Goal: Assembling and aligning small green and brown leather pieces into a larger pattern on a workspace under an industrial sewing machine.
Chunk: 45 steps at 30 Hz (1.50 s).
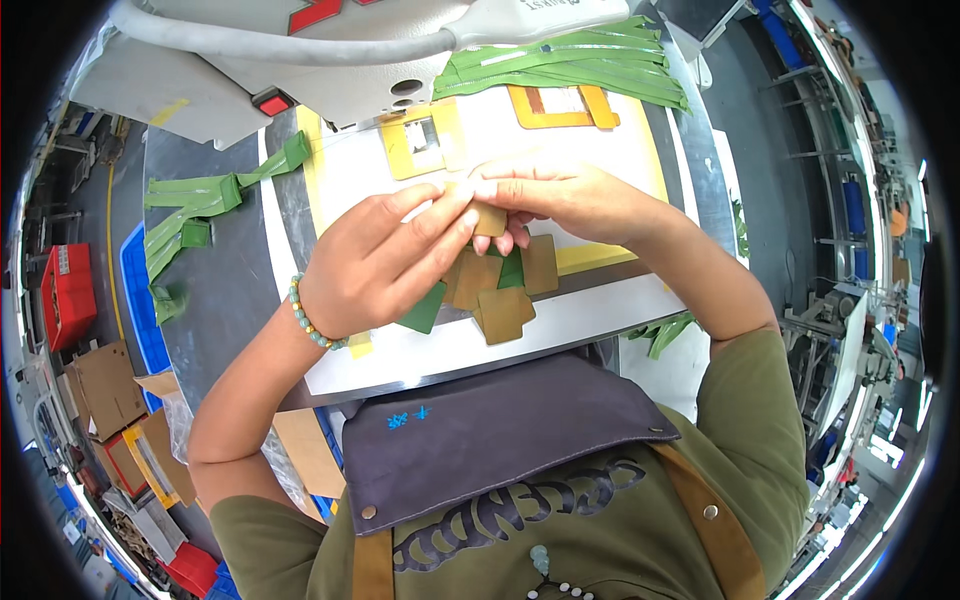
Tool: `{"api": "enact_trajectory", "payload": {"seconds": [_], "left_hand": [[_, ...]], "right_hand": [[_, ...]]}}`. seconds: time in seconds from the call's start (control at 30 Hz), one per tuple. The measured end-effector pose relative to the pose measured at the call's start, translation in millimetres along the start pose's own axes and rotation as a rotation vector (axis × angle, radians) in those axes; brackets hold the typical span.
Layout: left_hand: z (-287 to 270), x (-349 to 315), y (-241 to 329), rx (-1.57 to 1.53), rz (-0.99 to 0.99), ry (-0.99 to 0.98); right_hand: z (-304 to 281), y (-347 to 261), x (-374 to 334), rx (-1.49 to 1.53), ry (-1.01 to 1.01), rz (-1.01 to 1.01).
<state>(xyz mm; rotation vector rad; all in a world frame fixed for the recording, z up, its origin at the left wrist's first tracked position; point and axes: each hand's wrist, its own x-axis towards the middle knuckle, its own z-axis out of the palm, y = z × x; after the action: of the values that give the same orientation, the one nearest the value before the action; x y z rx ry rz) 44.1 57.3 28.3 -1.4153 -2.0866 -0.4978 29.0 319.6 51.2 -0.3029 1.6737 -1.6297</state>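
Both hands [368, 252] [568, 200] pinch a flat, straight-edged tan piece [488, 219].

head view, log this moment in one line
left hand: touching tan piece | right hand: holding same piece | near side: loose tan pieces, green pieces | far side: green strips

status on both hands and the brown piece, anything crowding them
Left hand, right hand: both on one small brown piece. Loose brown pieces, green pieces close by.

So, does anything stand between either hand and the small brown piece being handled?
Nothing visible does: the left hand and right hand meet at the small brown piece. The loose brown pieces lie lower in view, not between.
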Motion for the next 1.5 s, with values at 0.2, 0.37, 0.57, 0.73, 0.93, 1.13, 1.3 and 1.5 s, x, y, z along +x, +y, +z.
{"api": "enact_trajectory", "payload": {"seconds": [0.2, 0.37, 0.57, 0.73, 0.93, 1.13, 1.3, 1.5], "left_hand": [[-14.2, -16.1, -11.0, 0.041, 0.151, -0.038], [-22.1, -27.0, -23.4, 0.109, 0.06, -0.023], [-24.9, -31.6, -32.7, 0.184, 0.014, -0.048], [-21.1, -30.0, -41.8, 0.21, -0.007, -0.099], [1.3, -17.4, -52.7, 0.19, 0.053, -0.091], [19.9, -7.8, -66.5, 0.174, 0.066, -0.128], [25.0, -7.0, -64.6, 0.191, 0.051, -0.169], [27.3, -5.0, -64.2, 0.165, -0.007, -0.158]], "right_hand": [[-20.3, 9.4, 23.3, -0.541, 0.139, -0.157], [-30.7, 6.2, 31.7, -1.396, 0.268, -0.452], [-38.5, 10.5, 48.0, -1.148, 0.295, -0.617], [-41.5, 4.1, 45.5, -1.054, 0.284, -0.683], [-35.5, 20.4, 55.2, -1.274, 0.26, -0.743], [-41.7, 22.3, 56.4, -1.22, 0.285, -0.764], [-53.8, 24.2, 54.9, -1.136, 0.309, -0.85], [-56.2, 25.0, 55.6, -1.194, 0.285, -0.857]]}}
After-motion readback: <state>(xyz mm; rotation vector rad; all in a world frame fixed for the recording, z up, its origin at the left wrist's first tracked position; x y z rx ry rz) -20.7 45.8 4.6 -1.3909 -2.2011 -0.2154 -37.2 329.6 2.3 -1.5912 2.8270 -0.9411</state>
